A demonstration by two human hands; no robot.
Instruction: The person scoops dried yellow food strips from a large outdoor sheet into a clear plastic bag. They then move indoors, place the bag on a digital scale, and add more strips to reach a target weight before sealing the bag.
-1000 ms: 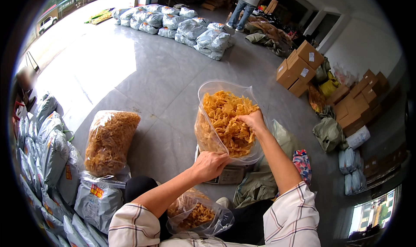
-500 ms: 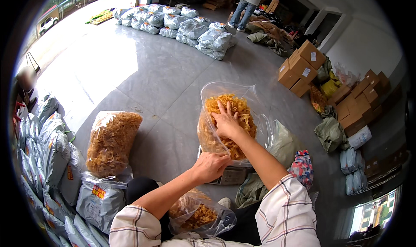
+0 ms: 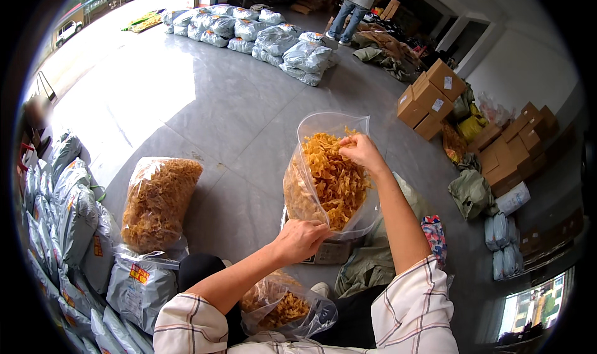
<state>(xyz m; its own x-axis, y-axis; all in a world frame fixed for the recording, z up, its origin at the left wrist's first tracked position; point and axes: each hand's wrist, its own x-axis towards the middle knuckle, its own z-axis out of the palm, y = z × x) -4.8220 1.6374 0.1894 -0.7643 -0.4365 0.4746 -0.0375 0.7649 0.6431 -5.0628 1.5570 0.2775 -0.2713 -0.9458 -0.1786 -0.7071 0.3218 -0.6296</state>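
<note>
The left hand (image 3: 303,239) is closed on the near rim of the clear bag (image 3: 298,195), its thumb and fingertips partly lost behind the knuckles and the bunched plastic. The right hand (image 3: 364,154) is at the far right of the bag's mouth, fingers bent and narrow, their tips among the golden flakes (image 3: 336,186); whether any flake is pinched between them I cannot tell. The bag stands wide-mouthed in front of the person, tilted toward them, and its base is out of sight. Under it shows part of a grey block (image 3: 329,252), too covered by the bag and left hand to name. A 2nd bag (image 3: 283,307) of flakes sits open between the legs, its upper left side hidden by the left forearm. A full bag (image 3: 161,202) rests at the left; glare blurs its top. Grey parcels (image 3: 78,220) pile up beside it, overlapping too much to count, the outer ones cut off by the dark lens rim. To the right, the right forearm covers part of a green sack (image 3: 367,264) and a patterned cloth (image 3: 434,236). At the top, 1 person (image 3: 354,9) is cut off above the torso, near more parcels (image 3: 273,43).
</note>
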